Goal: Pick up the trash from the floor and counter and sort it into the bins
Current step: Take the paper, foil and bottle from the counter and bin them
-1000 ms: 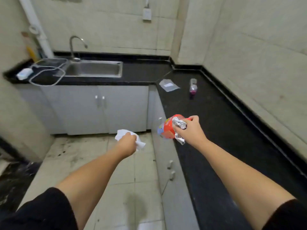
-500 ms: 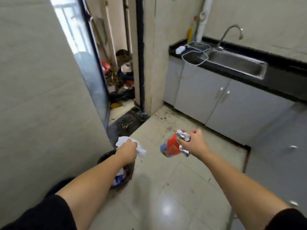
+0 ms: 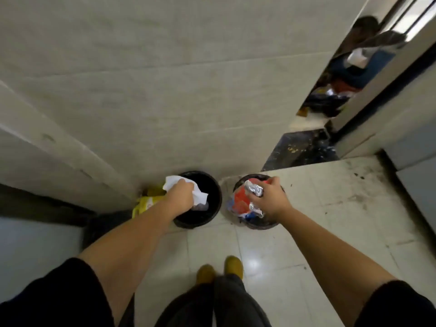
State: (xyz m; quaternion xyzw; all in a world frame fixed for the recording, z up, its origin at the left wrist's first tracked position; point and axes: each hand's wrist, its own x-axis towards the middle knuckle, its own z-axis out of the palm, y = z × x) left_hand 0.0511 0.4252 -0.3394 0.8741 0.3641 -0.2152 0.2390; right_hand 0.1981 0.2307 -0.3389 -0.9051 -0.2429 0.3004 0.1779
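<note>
Two round black bins stand side by side on the floor against the tiled wall. My left hand [image 3: 180, 194] is closed around a crumpled white tissue [image 3: 198, 195] and hovers over the left bin [image 3: 213, 185], whose inside looks dark. My right hand [image 3: 271, 199] grips a red snack wrapper [image 3: 239, 200] together with a piece of crumpled silver foil [image 3: 254, 190], held over the right bin [image 3: 257, 225]. That bin holds other colourful trash, mostly hidden under my hand.
A yellow packet [image 3: 147, 202] lies on the floor left of the left bin, by the wall corner. A doorway at the upper right opens on a cluttered room [image 3: 335, 90] past a dark threshold [image 3: 299, 149]. My feet [image 3: 220, 271] stand on pale tiles just behind the bins.
My view has swung from the counter and sink down to the two bins. Both hands, still holding the tissue and the wrapper with foil, now hang over the bins.
</note>
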